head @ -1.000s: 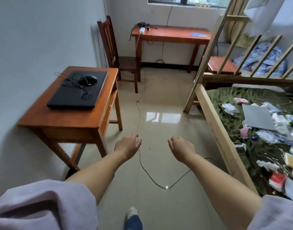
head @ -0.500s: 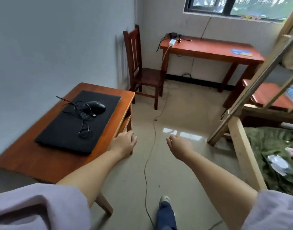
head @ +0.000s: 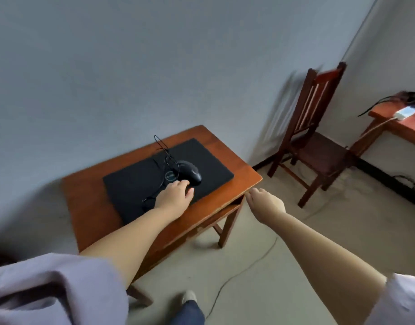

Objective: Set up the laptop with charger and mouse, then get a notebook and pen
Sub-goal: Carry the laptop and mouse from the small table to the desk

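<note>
The closed black laptop [head: 178, 174] lies flat on the small wooden table [head: 89, 207], lid down, taking up most of the tabletop. The black mouse [head: 190, 175] sits on the lid, and its thin black cable [head: 165, 156] lies in loose loops across the lid beyond and beside it.

Your left hand [head: 176, 195] is stretched over the laptop lid, palm down. Its fingers [head: 180, 184] are extended and only lightly bent, with their tips at the near end of the mouse; motion blur makes it impossible to tell whether they touch it. The thumb [head: 190, 192] lies free beside the fingers. This hand holds nothing.

Your right hand [head: 265, 202] hangs in the air just off the table's near right corner, back of the hand up. Its fingers [head: 249, 195] are loosely curled and relaxed, their tips close to the table edge, and they grip nothing.

Beyond your right fingertips a dark wooden chair [head: 316, 141] stands against the wall. Farther right, at the frame edge, a second wooden desk [head: 396, 127] carries a white charger block [head: 407, 112] and some dark cables. A thin cord [head: 244, 270] trails across the floor below your right forearm. A shoe [head: 188, 297] shows at the bottom edge.
</note>
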